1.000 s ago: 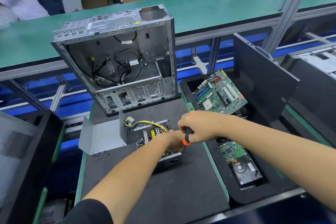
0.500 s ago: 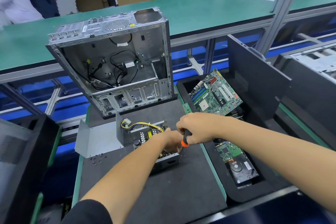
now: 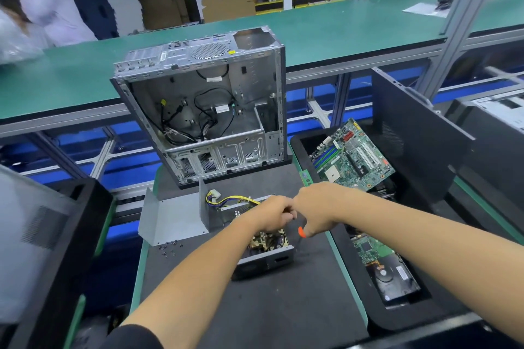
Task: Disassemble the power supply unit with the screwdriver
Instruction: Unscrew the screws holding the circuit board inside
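Orange screwdriver [image 3: 301, 232] in right hand [image 3: 317, 207].

An orange tip is seen on the screwdriver [image 3: 301, 232], yellow-blue wires [image 3: 226, 200] on the grey power supply unit [image 3: 265, 259], black on the mat [image 3: 283, 306].
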`<state>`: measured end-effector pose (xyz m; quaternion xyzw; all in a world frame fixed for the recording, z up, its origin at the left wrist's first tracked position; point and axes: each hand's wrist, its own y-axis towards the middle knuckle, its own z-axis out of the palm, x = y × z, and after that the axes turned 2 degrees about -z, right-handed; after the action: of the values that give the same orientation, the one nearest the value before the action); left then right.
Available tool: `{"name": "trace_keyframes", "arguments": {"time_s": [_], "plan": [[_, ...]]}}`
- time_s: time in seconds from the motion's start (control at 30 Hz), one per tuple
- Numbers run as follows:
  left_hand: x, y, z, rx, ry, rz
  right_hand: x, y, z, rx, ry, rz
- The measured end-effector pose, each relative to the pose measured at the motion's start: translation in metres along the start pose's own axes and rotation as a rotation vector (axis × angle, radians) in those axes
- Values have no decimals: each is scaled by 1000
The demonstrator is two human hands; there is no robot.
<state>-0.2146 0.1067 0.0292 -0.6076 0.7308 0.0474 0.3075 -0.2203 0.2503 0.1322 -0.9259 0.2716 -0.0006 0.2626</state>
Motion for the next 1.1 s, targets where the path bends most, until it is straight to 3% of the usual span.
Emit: {"name": "trace_keyframes", "arguments": {"time_s": [0.33,0.57,0.63,0.9,1.1], "plan": [[26,-37,-56,-495,-175,-99,-25,-4,-66,-102,2,172],[78,-98,-80,-855,-182,-237,17,36,-64,-129,456,111],[97,-119,-77,-866,-214,-306,39,54,-63,-137,532,76],[164,-194,-37,-651,-158,-539,110,102,-60,-156,528,-51],[186,-207,1,-559,-179,-577,125,112,-63,-134,478,-83]]}}
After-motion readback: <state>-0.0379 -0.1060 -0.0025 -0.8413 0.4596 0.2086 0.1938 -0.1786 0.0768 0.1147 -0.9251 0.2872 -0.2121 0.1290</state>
